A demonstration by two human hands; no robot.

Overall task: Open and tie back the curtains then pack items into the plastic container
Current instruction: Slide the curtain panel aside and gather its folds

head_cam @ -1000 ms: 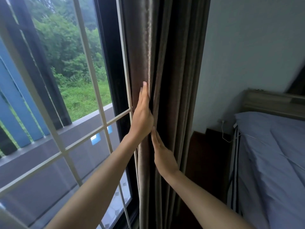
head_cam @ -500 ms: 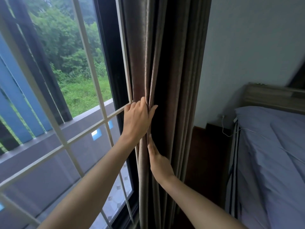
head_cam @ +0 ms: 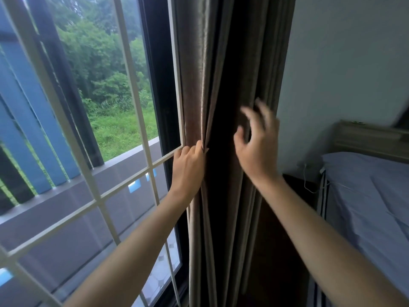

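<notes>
Forearms reached up from the bottom of my view, bare, one on each side of the gathered curtain (head_cam: 199, 74). My left hand (head_cam: 188, 165) gripped the curtain's window-side edge, fingers curled round the outermost brown folds and pinching them together just beside the black window frame (head_cam: 159, 85). My right hand (head_cam: 257, 149) was raised a little higher in front of the folds on the wall side, fingers spread and loosely bent, holding nothing. It was blurred, so I could not tell whether the fingertips touched the cloth.

The curtain hung bunched in a narrow upright column between the window and the pale wall (head_cam: 343, 63), with a deep dark fold running down its middle between my two hands.

To my right, a bed (head_cam: 371, 196) with a grey-blue cover lay against a light headboard (head_cam: 365, 138), and a thin white cable (head_cam: 306, 180) dangled near the corner beside it.

To my left, a white grille (head_cam: 99, 199) crossed the glass. Beyond it ran a grey balcony wall (head_cam: 66, 218) with blue slats (head_cam: 28, 129) standing above it, then green grass (head_cam: 124, 134) and, farthest off, thick trees (head_cam: 99, 63).
</notes>
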